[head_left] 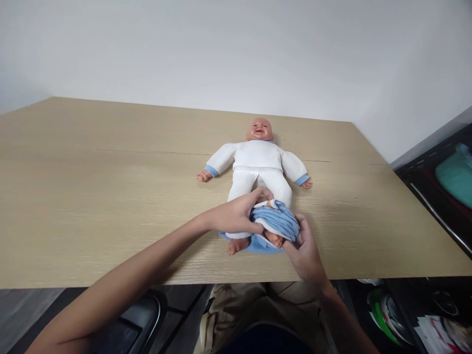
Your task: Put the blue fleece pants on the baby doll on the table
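Note:
A baby doll (257,155) in a white suit with blue cuffs lies on its back, head toward the wall and feet toward me. Bunched around its leg on the right is a blue garment (277,220) with white trim; a blue part of it also spreads under the feet. My left hand (241,211) grips the garment's left edge between thumb and fingers. On the other side, my right hand (305,248) pinches its right edge beside the doll's foot (274,239). The doll's other foot (238,245) pokes out at the left.
The doll rests near the front edge of a light wooden table (110,196). A white wall (206,54) stands behind. At the right is a dark shelf with a teal item (455,174). A black chair (142,317) is below at left; papers (438,334) lie lower right.

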Tool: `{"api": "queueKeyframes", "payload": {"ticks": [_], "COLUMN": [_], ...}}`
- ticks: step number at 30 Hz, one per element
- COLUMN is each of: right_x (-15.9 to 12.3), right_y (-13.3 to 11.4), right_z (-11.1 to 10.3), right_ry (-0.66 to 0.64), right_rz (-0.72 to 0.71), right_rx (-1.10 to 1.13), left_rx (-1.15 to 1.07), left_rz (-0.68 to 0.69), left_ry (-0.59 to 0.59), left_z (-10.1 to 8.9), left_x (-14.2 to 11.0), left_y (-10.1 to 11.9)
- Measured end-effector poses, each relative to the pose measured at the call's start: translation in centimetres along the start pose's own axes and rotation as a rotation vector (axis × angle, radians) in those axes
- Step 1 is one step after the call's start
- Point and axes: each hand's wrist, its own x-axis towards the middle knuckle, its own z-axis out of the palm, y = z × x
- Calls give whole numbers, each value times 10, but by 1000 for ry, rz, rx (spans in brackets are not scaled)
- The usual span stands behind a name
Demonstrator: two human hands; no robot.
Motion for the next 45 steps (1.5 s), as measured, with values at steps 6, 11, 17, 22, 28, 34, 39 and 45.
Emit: {"api": "queueKeyframes", "payload": {"ticks": [6,11,17,22,28,34,39,45], "right_x": [36,67,90,112,142,140,129,123], "right_y": [-27,-63,-93,-90,-67,-25,-18,-23], "right_z": [-17,-37,-48,-44,-22,-17,-14,-15], "right_ry": [-101,-378,-640,-733,-487,-297,-287,-301], "right_rz": [-130,-281,-328,-370,-169,95,218,233], "right_rx": [-187,-525,-662,-583,-336,-156,-26,2], "left_rx": [48,185,479,513,248,130,-152,-439], "left_rz": [98,154,129,40,-39,-117,-81,-137], "left_ry": [82,119,152,139,398,286,157,340], "left_z": [-3,-7,-25,-48,-56,-59,-50,-26], "left_x": [-6,-8,-22,-34,-31,-48,-50,-38], "left_y": [-6,-13,-2,-4,-31,-59,-72,-85]}}
